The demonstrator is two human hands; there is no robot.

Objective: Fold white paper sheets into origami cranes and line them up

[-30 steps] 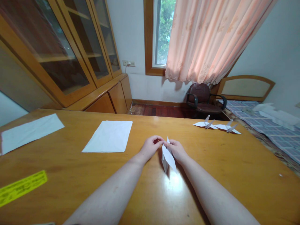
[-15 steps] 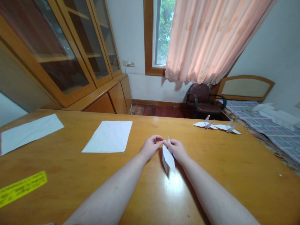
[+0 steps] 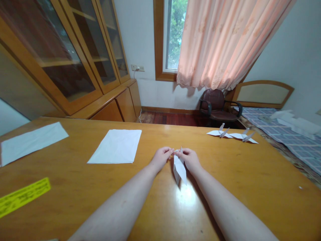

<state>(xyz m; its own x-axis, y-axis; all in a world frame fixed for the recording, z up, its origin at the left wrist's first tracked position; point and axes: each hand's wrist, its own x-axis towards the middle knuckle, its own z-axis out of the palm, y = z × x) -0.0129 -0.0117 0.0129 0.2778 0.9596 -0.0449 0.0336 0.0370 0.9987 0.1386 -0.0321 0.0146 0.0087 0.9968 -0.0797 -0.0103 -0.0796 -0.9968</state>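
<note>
A white folded paper crane (image 3: 180, 169) is between my hands over the middle of the table. My right hand (image 3: 190, 158) is closed on its far end, thumb and fingers pinching the paper. My left hand (image 3: 162, 158) is closed in a pinch at the crane's small tip, right beside the right thumb. The tip itself is mostly hidden by the fingers. One broad wing flap points toward me. Two finished-looking paper cranes, a left one (image 3: 220, 133) and a right one (image 3: 244, 135), stand at the table's far right.
A stack of white paper (image 3: 115, 147) lies left of my hands on the wooden table (image 3: 105, 194). Another white sheet (image 3: 32, 142) is at the far left, with a yellow strip (image 3: 25, 197) nearer me. Beyond the table stand a chair (image 3: 217, 103) and a glass-door cabinet (image 3: 82, 50).
My left hand has shifted slightly down, its fingers drawn closer together at the crane's tip. The crane has tilted a little in my right hand. Everything else is unmoved.
</note>
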